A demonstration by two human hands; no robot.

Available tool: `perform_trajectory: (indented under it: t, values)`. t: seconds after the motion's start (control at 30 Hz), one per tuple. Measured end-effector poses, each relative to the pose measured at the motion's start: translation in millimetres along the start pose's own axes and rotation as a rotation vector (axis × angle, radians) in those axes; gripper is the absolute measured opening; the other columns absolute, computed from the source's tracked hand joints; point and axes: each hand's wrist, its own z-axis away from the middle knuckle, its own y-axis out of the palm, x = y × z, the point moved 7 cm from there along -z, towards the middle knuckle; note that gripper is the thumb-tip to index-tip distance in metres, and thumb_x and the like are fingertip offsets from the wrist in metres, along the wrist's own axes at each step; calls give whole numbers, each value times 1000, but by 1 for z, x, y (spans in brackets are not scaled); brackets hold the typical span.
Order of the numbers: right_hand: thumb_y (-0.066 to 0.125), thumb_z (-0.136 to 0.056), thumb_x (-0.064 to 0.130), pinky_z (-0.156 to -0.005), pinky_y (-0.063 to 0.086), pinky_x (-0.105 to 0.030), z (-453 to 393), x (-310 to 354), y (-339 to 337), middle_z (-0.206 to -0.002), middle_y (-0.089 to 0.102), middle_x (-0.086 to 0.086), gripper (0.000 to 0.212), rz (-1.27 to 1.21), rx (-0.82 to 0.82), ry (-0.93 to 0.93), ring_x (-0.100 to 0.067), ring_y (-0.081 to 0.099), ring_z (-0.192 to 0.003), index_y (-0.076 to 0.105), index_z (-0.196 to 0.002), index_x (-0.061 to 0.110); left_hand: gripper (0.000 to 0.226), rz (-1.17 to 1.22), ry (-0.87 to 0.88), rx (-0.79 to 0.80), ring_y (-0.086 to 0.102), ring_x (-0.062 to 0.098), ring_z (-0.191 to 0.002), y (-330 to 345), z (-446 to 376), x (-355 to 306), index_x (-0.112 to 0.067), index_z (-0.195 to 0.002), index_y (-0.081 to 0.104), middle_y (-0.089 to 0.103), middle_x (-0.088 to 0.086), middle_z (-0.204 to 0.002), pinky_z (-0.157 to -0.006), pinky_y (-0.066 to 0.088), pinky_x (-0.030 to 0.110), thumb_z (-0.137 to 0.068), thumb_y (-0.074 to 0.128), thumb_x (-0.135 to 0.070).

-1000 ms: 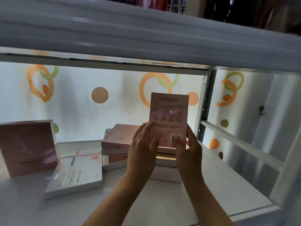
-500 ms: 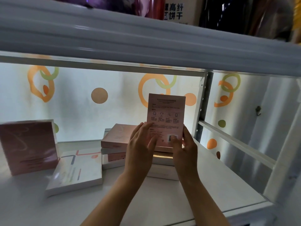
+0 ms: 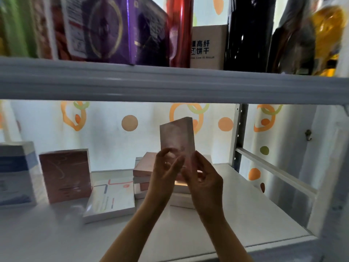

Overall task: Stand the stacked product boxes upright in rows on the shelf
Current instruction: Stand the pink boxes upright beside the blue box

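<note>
Step in hand: one pink box [image 3: 177,138] is held upright in the air above the stack [image 3: 145,173]. Left hand [image 3: 164,174] and right hand [image 3: 204,178] pinch its lower edges. Next move likely requires setting it beside the standing pink box [image 3: 65,174] on the shelf [image 3: 236,210].

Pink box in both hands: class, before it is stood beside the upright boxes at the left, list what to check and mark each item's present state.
1. Grip: left hand and right hand both hold the pink box at its lower end: ok.
2. Box orientation: roughly upright, slightly turned: ok.
3. Row to join: upright pink box stands beside the blue and white box: ok.
4. Landing spot: flat white box lies right beside the row: not ok.
5. Stack stability: cannot tell.
</note>
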Motion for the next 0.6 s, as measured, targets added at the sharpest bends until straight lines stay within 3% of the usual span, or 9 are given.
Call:
perform_trajectory:
  t: [0.1, 0.17, 0.23, 0.3, 0.43, 0.5, 0.6]
  values:
    - [68, -80, 43, -82, 55, -14, 11, 10, 25, -112, 64, 32, 38, 34, 80, -55, 12, 63, -97, 57, -115, 50, 34, -11, -80, 28, 63, -5, -92, -17, 11, -3, -16, -120, 52, 63, -6, -107, -66, 50, 9, -92, 51, -35]
    - [70, -81, 37, -85, 52, -11, 21, 16, 44, -110, 58, 40, 41, 71, 131, -114, 15, 60, -100, 55, -115, 54, 27, 7, -126, 25, 65, 4, -96, -34, 17, 0, -22, -113, 58, 68, -7, -104, -69, 53, 14, -94, 48, -39]
    - [71, -83, 34, -93, 46, -9, 33, 23, 61, -119, 54, 39, 43, 101, 193, -190, 13, 55, -111, 56, -122, 47, 27, 35, -156, -13, 68, 12, -96, -54, 23, -1, -22, -107, 62, 71, -6, -99, -72, 55, 20, -90, 51, -41]
    - [71, -85, 31, -97, 40, -5, 45, 30, 75, -124, 51, 38, 43, 90, 255, -260, 15, 49, -118, 57, -125, 40, 33, 61, -186, -51, 70, 18, -94, -76, 28, -5, -17, -108, 63, 72, -1, -98, -76, 57, 25, -88, 55, -40]
    - [67, -79, 15, -96, 36, -1, 58, 34, 94, -117, 52, 47, 51, 12, 322, -255, 15, 48, -118, 57, -120, 43, 38, 173, -228, -126, 69, 26, -94, -115, 37, -9, -8, -110, 64, 70, 12, -101, -78, 56, 32, -85, 56, -36]
    - [69, -79, 18, -97, 38, -5, 59, 35, 98, -123, 53, 41, 49, 22, 260, -282, 14, 49, -119, 57, -121, 41, 35, 198, -230, -158, 69, 30, -96, -130, 41, -10, -7, -114, 63, 70, 14, -106, -78, 57, 35, -89, 55, -31]
    - [72, -81, 39, -102, 46, -28, 57, 29, 103, -138, 50, 17, 57, 117, 167, -238, -6, 49, -126, 50, -133, 36, 32, 141, -235, -189, 70, 34, -91, -148, 47, -13, -4, -112, 63, 71, 15, -104, -73, 59, 35, -91, 57, -27]
